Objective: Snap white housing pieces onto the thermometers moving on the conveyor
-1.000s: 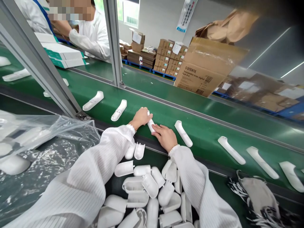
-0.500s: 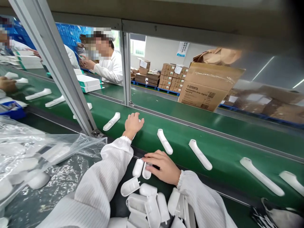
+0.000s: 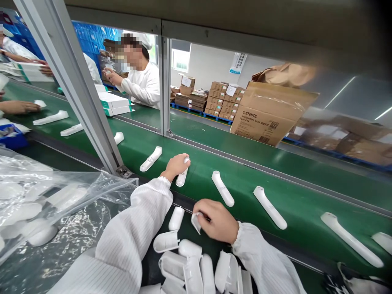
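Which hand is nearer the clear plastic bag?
Left. The left hand is on a white housing over the belt, right of the bag; the right hand is farther right, holding a white cover.

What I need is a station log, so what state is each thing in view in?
Left hand: fingers curled over a curved housing
Curved housing: lying on the green belt, partly covered
Right hand: gripping a white cover
White cover: tilted
Loose covers: mostly piled, some hollow side up, others down
Plastic bag: crumpled
Large carton: brown paper bulging above it
Small boxes: stacked, closed
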Motion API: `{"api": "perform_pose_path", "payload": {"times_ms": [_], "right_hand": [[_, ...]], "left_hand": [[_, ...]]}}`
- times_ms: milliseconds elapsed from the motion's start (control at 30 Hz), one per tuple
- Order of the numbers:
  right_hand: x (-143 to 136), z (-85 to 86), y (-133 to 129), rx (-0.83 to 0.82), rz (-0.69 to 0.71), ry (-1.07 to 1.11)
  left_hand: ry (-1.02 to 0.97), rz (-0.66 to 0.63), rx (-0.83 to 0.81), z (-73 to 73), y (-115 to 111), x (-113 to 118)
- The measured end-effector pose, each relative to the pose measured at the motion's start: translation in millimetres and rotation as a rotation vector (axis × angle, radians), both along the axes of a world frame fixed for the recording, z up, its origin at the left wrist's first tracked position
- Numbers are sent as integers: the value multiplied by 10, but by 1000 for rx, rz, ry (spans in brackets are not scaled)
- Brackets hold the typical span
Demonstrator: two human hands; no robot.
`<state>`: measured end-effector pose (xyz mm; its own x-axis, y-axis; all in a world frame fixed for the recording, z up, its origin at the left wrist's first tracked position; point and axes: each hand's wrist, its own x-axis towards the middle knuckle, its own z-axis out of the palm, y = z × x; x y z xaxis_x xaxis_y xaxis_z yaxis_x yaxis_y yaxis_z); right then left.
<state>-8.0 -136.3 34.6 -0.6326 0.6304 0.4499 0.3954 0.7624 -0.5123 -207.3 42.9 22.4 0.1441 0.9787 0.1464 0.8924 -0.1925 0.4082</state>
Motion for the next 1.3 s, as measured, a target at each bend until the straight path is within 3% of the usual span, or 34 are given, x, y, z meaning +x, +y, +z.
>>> {"api": "perform_pose_path", "payload": {"times_ms": [167,267,433,600,900,1100,1200,1300], "right_hand": [[175,-56,305,-74,-454,181],[168,-138,432,-111,-581,197],[64,-223,436,-51,-520,96],[55,-263,336,83,-384,-234],[220,-290,564,32,-503,-442],[104,-29,317,80,-596,-446],[-123,175,41,8,-406,-396],[-331,310,-181,-119,-222,-488]], "left_hand": [[-72,-19,-18,-13,-2,99],[-105,-11,-53,-1,-19,177],[-151,-41,-90,9,-57,292],[-199,-70,-133,14,-96,391],[-142,-91,-100,44,-171,657],[-190,-123,-76,37,-157,681],[-201,-61,108,132,-82,535],[-177,97,202,295,-26,327]]}}
